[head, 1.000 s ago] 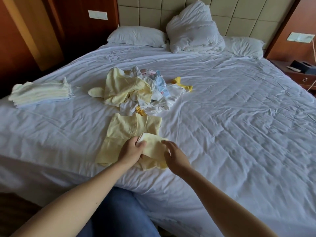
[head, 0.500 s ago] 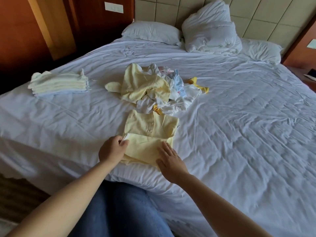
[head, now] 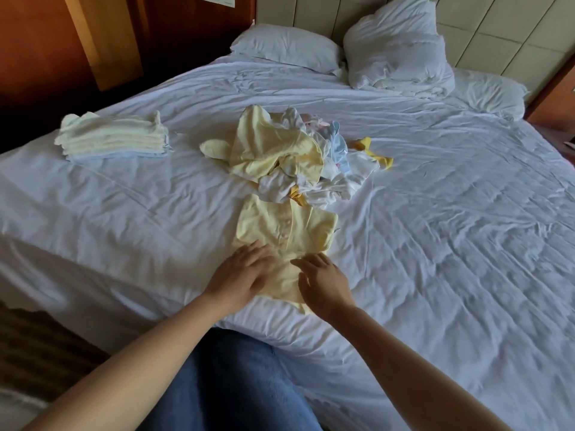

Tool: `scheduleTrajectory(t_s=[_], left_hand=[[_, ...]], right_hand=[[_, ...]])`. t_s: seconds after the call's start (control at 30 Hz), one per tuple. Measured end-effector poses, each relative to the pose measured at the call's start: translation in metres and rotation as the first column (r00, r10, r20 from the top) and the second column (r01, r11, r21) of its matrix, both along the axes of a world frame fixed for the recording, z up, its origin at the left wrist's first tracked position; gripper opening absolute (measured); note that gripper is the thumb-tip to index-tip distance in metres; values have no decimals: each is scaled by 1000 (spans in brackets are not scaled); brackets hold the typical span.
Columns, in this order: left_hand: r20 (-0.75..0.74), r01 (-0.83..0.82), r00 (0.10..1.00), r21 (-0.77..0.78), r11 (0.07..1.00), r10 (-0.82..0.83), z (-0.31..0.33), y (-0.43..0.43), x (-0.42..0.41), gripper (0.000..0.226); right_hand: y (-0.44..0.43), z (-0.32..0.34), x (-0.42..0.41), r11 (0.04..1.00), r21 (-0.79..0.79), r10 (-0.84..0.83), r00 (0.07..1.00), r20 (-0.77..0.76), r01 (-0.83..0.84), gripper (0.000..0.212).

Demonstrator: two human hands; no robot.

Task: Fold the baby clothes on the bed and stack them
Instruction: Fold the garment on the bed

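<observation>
A pale yellow baby garment (head: 287, 227) with small buttons lies flat near the bed's front edge, its lower part folded up over itself. My left hand (head: 241, 273) presses flat on the fold's left side, fingers straight. My right hand (head: 322, 281) rests on its right side with fingers spread. Just behind lies a loose heap of unfolded baby clothes (head: 292, 152) in yellow, white and light blue. A neat stack of folded clothes (head: 113, 136) sits at the far left of the bed.
The white wrinkled bed sheet (head: 451, 228) spreads wide to the right. Pillows (head: 286, 46) and a bundled duvet (head: 399, 49) lie at the headboard. Wooden wall panels stand at the left. My blue-jeaned knee (head: 230, 384) is at the bed's front edge.
My left hand let go of the folded-over flap and both hands now lie flat on the garment, smoothing it. The camera view shifted left and closer.
</observation>
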State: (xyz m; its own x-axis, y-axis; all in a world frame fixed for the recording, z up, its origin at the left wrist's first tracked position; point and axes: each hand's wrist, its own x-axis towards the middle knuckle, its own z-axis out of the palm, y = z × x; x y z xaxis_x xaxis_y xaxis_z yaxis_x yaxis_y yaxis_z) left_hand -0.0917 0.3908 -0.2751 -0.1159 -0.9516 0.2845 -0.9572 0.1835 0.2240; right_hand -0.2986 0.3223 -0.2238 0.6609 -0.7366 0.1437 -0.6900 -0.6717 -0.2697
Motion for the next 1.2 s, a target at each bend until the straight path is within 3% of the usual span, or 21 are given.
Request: scheduleTrajectory(t_s=[0.2, 0.43, 0.6, 0.83, 1.03, 1.2], left_hand=[[9, -45, 999, 144, 989, 45, 4, -3, -3, 72], [96, -196, 979, 179, 964, 181, -7, 0, 5, 81], [101, -182, 980, 112, 977, 171, -18, 0, 5, 75], [85, -124, 991, 258, 958, 105, -14, 3, 14, 83], [70, -92, 994, 164, 982, 82, -16, 34, 22, 78], [-4, -36, 999, 260, 965, 38, -5, 57, 31, 76]], right_hand=[[-4, -18, 15, 992, 122, 26, 994, -103, -13, 53], [-10, -45, 5, 999, 24, 42, 979, -200, -38, 71], [-12, -54, 5, 1000, 13, 24, 983, -180, -22, 67], [-14, -53, 3, 998, 59, 32, 989, -144, -24, 73], [-8, -55, -6, 996, 87, 32, 993, -113, -22, 68], [1, -56, -25, 990, 110, 98, 994, -44, -93, 63]])
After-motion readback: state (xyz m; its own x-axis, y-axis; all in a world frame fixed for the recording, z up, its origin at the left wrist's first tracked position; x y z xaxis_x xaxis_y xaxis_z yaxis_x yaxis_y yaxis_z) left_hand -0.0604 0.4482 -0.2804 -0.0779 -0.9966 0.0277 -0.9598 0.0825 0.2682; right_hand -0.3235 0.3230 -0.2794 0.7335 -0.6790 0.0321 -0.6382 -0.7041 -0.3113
